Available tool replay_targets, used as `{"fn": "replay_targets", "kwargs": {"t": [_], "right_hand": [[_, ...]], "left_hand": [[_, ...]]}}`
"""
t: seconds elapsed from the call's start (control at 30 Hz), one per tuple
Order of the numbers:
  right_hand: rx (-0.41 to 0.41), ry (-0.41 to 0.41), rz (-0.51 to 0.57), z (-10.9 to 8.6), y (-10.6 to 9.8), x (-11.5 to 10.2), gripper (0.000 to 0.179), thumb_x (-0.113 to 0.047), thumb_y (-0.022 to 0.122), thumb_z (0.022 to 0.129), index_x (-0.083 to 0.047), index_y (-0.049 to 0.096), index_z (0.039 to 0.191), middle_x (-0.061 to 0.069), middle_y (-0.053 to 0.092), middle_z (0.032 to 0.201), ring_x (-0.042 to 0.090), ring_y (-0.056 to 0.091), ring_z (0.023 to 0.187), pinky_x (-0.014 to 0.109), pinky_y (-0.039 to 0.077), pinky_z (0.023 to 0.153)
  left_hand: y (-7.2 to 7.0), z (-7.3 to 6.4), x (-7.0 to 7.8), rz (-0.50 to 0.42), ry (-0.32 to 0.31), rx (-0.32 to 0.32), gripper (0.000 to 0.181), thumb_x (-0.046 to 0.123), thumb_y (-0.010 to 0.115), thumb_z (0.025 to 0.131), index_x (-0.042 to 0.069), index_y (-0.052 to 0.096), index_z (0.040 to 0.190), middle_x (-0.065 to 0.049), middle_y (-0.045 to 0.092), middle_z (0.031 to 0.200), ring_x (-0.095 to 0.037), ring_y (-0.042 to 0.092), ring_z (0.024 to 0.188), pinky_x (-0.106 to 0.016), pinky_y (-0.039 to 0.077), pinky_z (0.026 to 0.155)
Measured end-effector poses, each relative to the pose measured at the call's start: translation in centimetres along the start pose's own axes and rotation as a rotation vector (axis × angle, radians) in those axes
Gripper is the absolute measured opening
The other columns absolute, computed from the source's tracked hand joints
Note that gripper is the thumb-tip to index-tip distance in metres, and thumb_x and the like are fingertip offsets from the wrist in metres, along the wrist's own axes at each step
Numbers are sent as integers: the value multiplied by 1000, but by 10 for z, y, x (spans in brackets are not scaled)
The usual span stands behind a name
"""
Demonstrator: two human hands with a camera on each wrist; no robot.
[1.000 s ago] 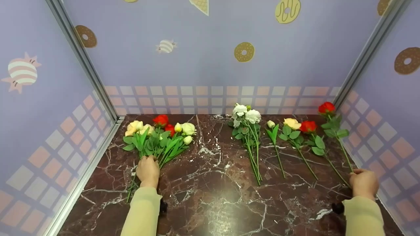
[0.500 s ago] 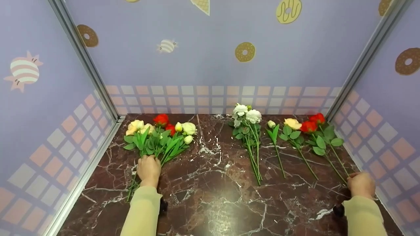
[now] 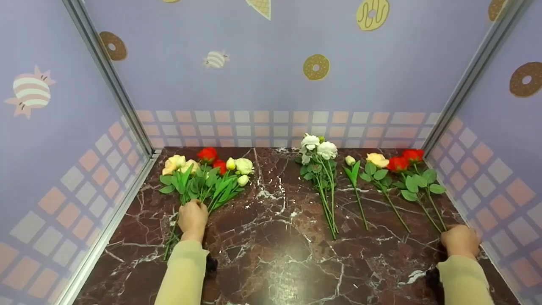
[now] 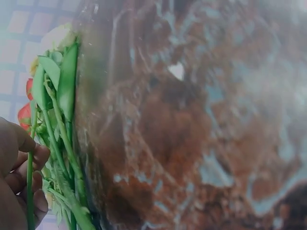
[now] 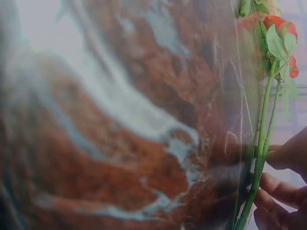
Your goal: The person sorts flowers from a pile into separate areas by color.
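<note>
On the left, several artificial flowers lie bunched: cream roses (image 3: 173, 164), red roses (image 3: 207, 155) and pale tulips (image 3: 242, 181). My left hand (image 3: 193, 218) is at their stems, and in the left wrist view its thumb and fingers pinch one thin green stem (image 4: 30, 191). Which bloom tops that stem is hidden. At the far right, two red roses (image 3: 413, 155) lie side by side, heads touching in the head view. My right hand (image 3: 460, 240) holds the lower end of the outer rose's stem (image 5: 259, 163) between thumb and fingers.
Between the hands lie a bundle of white flowers (image 3: 327, 150), a single white tulip (image 3: 350, 160) and a peach rose (image 3: 377, 159). They rest on a dark red marbled table (image 3: 271, 254). Patterned lilac walls (image 3: 271, 84) enclose its back and both sides.
My right hand has moved left and slightly nearer, bringing the outer red rose down from the right against the other red rose. The left hand has barely moved.
</note>
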State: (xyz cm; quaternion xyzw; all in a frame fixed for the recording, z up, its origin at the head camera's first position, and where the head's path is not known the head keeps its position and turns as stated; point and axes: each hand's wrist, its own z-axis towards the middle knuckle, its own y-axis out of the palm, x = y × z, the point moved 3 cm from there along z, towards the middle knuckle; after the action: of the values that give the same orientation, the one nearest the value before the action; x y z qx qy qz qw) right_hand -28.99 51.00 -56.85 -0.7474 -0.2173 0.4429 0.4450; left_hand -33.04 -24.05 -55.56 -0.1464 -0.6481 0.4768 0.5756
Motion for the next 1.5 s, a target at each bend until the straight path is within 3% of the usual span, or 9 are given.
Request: {"fn": "replay_targets", "kwargs": {"t": [0.33,0.53,0.73,0.87,1.03,1.2,1.4,1.5], "right_hand": [[-26,-3,-30,0,0,-1,58,-20,46,95,7,46,147,49,30,144,72,24,131,77,41,96],[-13,-5,-39,0,-2,-4,54,-18,44,97,10,49,143,50,33,140,72,29,127,76,44,92],[-8,-15,-31,-1,-2,-4,54,-21,43,98,10,48,142,50,33,140,72,29,128,76,43,93],[-9,-10,-28,-3,-1,-4,56,-21,42,97,10,46,144,50,32,141,72,27,129,76,42,94],[4,12,-10,-4,1,-5,56,-20,42,98,10,44,144,49,31,142,70,25,131,77,39,97],[57,9,19,-8,2,-12,59,-19,42,97,12,39,147,50,28,145,70,20,135,78,37,100],[166,-86,53,-18,5,-47,53,-18,41,100,8,45,146,46,33,147,66,24,137,78,35,104],[215,-164,52,-27,13,-70,47,-18,43,102,5,52,142,42,43,142,64,32,133,76,39,101]], "left_hand": [[-8,-1,6,-222,-86,-37,37,18,51,105,-2,63,133,-27,69,125,-43,68,108,-56,56,89],[-11,-5,10,-341,-89,18,33,15,53,104,-3,64,130,-28,69,120,-42,68,102,-53,56,86],[-15,-5,18,-457,-77,120,29,15,55,105,-2,64,127,-26,70,115,-39,69,97,-50,56,81],[-18,-3,24,-489,-65,171,27,19,57,106,0,66,123,-24,73,107,-37,70,91,-38,55,72],[-19,-3,28,-512,-79,179,29,20,61,105,-1,71,123,-23,75,101,-37,70,90,-30,50,68],[-18,-3,31,-574,-138,126,30,21,60,105,1,73,123,-17,77,95,-24,68,82,-25,47,67],[-16,-7,41,-856,-247,-5,32,18,53,108,0,68,131,-3,71,88,-12,63,68,-19,46,54],[-14,-12,50,-951,-269,-82,34,17,51,109,0,63,137,-1,69,91,-10,64,72,-19,49,57]]}}
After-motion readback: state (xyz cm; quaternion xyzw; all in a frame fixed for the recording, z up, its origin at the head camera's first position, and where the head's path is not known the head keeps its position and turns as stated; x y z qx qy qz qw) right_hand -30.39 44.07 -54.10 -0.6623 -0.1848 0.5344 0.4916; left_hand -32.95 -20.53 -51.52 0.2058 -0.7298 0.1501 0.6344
